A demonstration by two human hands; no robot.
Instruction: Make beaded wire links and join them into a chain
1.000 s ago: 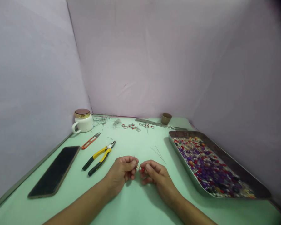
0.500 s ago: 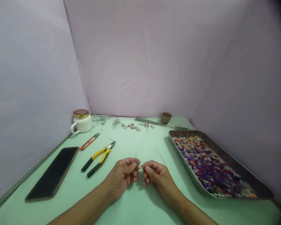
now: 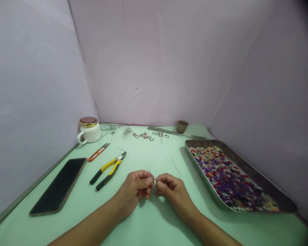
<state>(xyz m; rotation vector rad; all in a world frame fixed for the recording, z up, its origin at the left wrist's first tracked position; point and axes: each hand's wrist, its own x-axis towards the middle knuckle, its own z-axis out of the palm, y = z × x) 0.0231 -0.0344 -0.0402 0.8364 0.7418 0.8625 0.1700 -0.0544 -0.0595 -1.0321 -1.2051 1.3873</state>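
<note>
Near the front middle of the table, my left hand (image 3: 138,185) is closed in a pinch on a thin wire, whose end pokes up just above the fingertips. Facing it, my right hand (image 3: 172,190) is also closed, thumb against forefinger, at a small pale bead (image 3: 155,181) in the narrow gap between the two hands. The fingers cover most of the wire and whatever else is pinched. Loose wire pieces (image 3: 175,165) lie beyond my right hand. To the right stands a metal tray (image 3: 204,182) of mixed beads (image 3: 226,181), mostly purple, red and pale.
On the left lie pliers (image 3: 109,172), orange thread snips (image 3: 99,152) and a phone (image 3: 60,188). A lidded white mug (image 3: 90,134) stands behind them. Farther back are wire scraps (image 3: 110,129), several beaded rings (image 3: 143,136), long wires (image 3: 169,132) and a brown cup (image 3: 182,126).
My hands have drawn slightly closer together. A red bead seen at my right fingertips before is now hidden. The whole view has shifted a little.
</note>
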